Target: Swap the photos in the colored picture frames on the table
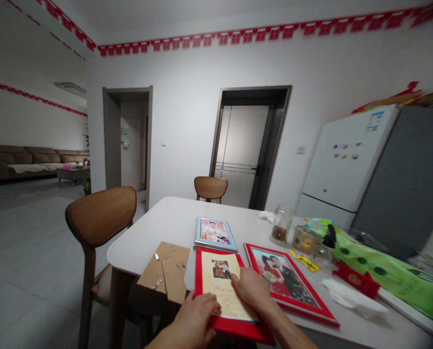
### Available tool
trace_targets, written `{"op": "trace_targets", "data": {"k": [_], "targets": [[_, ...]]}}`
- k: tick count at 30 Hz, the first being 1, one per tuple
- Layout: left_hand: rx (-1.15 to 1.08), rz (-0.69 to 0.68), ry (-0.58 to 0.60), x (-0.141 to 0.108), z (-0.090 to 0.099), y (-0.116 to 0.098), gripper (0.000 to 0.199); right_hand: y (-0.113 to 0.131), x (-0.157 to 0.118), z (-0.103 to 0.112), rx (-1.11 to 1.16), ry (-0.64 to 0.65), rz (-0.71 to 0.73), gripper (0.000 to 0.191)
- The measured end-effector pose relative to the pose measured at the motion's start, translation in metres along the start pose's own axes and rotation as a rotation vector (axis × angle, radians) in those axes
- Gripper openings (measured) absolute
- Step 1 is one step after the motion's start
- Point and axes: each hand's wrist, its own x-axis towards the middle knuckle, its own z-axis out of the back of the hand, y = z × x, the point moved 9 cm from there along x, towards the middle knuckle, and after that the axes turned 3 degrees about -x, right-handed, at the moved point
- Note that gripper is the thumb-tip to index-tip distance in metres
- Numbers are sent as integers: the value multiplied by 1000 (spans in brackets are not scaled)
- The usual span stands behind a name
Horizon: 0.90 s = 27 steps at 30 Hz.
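A cream printed sheet [225, 291] with a small photo lies on a red frame [199, 276] at the table's near edge. My left hand [198, 317] grips the frame's lower left side, its fingers over the sheet's edge. On the sheet's right side rests my right hand [252, 288], thumb on the paper and fingers pressed together along its edge. To the right is a red-framed couple photo [285, 278]. A blue-framed photo [214, 231] lies just beyond the sheet. Brown backing boards [165, 271] with metal clips are at the left.
The white table [143, 242] also holds a glass jar [281, 225], a lidded container [305, 238], a yellow packet [307, 262], white tissue [352, 295] and a green bag [379, 271] on the right. Wooden chairs [102, 213] stand left and behind.
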Motion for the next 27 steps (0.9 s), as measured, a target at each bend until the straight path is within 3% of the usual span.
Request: {"op": "trace_targets", "data": {"k": [8,16,23,27], "targets": [[24,-34,-7,-4,7,-8,30,2,-6,5,-29,-79,17,35],[81,-76,40,-1,8,-10,17,4,-4,0,-29,-23,64,30],[75,-75,-41,-4,8,-10,21,34,-6,9,57,-142,320,31],[73,-64,-51,-6,6,-7,25,37,-10,4,116,-113,343,29]]}}
